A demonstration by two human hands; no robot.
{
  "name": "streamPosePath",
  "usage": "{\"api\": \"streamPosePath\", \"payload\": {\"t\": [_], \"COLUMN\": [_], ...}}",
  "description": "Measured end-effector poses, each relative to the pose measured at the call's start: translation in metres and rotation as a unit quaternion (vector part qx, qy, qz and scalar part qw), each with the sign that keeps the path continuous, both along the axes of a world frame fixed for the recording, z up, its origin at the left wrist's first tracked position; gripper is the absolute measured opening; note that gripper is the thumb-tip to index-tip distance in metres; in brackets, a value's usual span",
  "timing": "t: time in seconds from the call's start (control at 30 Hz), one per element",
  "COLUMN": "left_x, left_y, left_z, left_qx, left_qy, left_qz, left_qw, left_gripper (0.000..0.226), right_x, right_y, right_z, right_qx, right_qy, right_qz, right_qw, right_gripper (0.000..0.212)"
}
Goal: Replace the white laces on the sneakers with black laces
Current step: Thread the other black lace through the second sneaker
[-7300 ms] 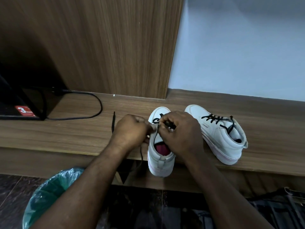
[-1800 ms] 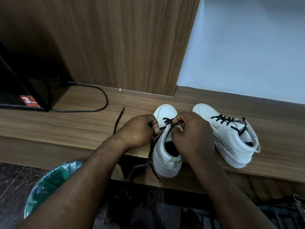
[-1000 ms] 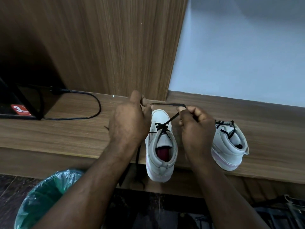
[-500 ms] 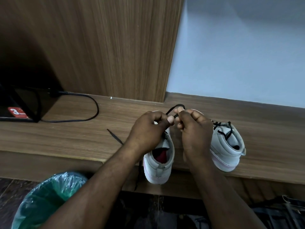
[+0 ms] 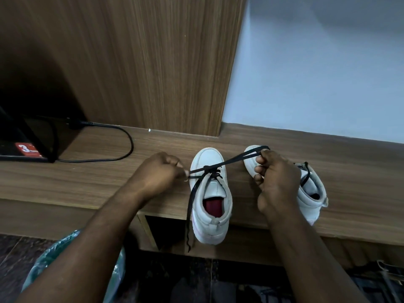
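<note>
1. On the wooden surface [image 5: 87, 182], I saw the near sneaker [image 5: 213, 206] standing beside the second sneaker [image 5: 312, 193].
2. The left hand [image 5: 157, 173] pinched its black lace [image 5: 231, 161]; the right hand [image 5: 277, 178] gripped the lace's other side, taut.

A long ledge of brown wood-grain laminate [image 5: 87, 182] runs across the room below the wall. On it, near the middle, a white high-top sneaker [image 5: 215, 186] stands toe to the wall, its heel jutting out past the front edge. A loose end of its black lace [image 5: 189, 215] trails down beside it and hangs over that edge. Just to its right a second white sneaker [image 5: 312, 200] sits angled, heel near the front edge. Well to the left a thin black cable [image 5: 129, 147] loops over the wood to a flat black device with a red sticker [image 5: 8, 156]. A tiny white speck [image 5: 149, 130] lies at the back.
</note>
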State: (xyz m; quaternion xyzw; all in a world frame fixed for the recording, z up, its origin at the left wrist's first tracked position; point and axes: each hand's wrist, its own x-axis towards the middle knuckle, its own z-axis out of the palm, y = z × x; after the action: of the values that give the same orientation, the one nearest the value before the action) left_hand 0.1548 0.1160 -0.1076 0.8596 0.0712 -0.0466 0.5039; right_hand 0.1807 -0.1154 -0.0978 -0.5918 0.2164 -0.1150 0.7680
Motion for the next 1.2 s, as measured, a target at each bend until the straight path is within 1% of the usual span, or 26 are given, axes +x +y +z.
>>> {"api": "streamPosePath", "payload": {"t": [0.07, 0.1, 0.13, 0.17, 0.23, 0.27, 0.3, 0.43, 0.5, 0.63, 0.73, 0.87, 0.93, 1.03, 1.07, 1.13, 1.2], "left_x": [-0.001, -0.001, -0.001, -0.001, -0.002, -0.003, -0.003, -0.003, -0.002, -0.001, -0.001, -0.002, -0.002, -0.001, -0.001, 0.0, 0.001], "left_y": [0.004, 0.002, -0.002, -0.008, -0.019, -0.024, -0.03, -0.056, -0.068, -0.074, -0.07, -0.069, -0.069, -0.069, -0.067, -0.058, -0.041], "left_z": [-0.002, -0.001, 0.0, 0.001, 0.004, 0.004, 0.005, 0.006, 0.006, 0.003, 0.003, 0.006, 0.007, 0.009, 0.01, 0.011, 0.012], "left_qx": [0.106, 0.144, 0.158, 0.142, 0.058, 0.025, 0.01, 0.049, 0.066, 0.087, 0.095, 0.103, 0.099, 0.095, 0.098, 0.113, 0.121], "left_qy": [-0.005, -0.011, -0.019, -0.027, -0.053, -0.073, -0.098, -0.208, -0.241, -0.247, -0.259, -0.285, -0.293, -0.272, -0.263, -0.235, -0.195], "left_qz": [0.0, -0.002, -0.006, -0.012, -0.01, -0.005, 0.001, 0.003, -0.007, -0.005, 0.009, 0.018, 0.009, -0.01, -0.013, -0.017, -0.026], "left_qw": [0.994, 0.989, 0.987, 0.989, 0.997, 0.997, 0.995, 0.977, 0.968, 0.965, 0.961, 0.953, 0.951, 0.957, 0.96, 0.965, 0.973], "left_gripper": [0.014, 0.012, 0.013, 0.015, 0.022, 0.022, 0.02, 0.006, 0.012, 0.027, 0.027, 0.03, 0.025, 0.005, 0.004, 0.014, 0.017], "right_x": [0.001, 0.001, 0.001, 0.0, -0.002, -0.003, -0.005, -0.013, -0.017, -0.021, -0.022, -0.024, -0.024, -0.022, -0.021, -0.018, -0.014], "right_y": [-0.001, -0.001, 0.0, 0.001, 0.005, 0.007, 0.009, 0.018, 0.021, 0.025, 0.024, 0.028, 0.03, 0.031, 0.03, 0.027, 0.024], "right_z": [0.0, 0.001, 0.001, 0.001, 0.002, 0.002, 0.003, 0.011, 0.015, 0.02, 0.019, 0.019, 0.019, 0.016, 0.014, 0.01, 0.007], "right_qx": [0.021, 0.029, 0.036, 0.042, 0.05, 0.053, 0.054, 0.009, -0.012, -0.042, -0.051, -0.043, -0.032, -0.023, -0.013, 0.006, 0.01], "right_qy": [0.007, 0.008, 0.008, 0.007, 0.003, -0.002, -0.008, -0.04, -0.057, -0.068, -0.067, -0.076, -0.08, -0.083, -0.079, -0.06, -0.035], "right_qz": [0.008, 0.012, 0.017, 0.022, 0.043, 0.058, 0.073, 0.115, 0.13, 0.125, 0.119, 0.135, 0.142, 0.143, 0.135, 0.112, 0.094], "right_qw": [1.0, 0.999, 0.999, 0.999, 0.998, 0.997, 0.996, 0.993, 0.99, 0.989, 0.989, 0.987, 0.986, 0.986, 0.988, 0.992, 0.995], "right_gripper": [0.018, 0.017, 0.017, 0.018, 0.019, 0.02, 0.02, 0.022, 0.026, 0.016, 0.015, 0.016, 0.017, 0.019, 0.023, 0.028, 0.022]}}
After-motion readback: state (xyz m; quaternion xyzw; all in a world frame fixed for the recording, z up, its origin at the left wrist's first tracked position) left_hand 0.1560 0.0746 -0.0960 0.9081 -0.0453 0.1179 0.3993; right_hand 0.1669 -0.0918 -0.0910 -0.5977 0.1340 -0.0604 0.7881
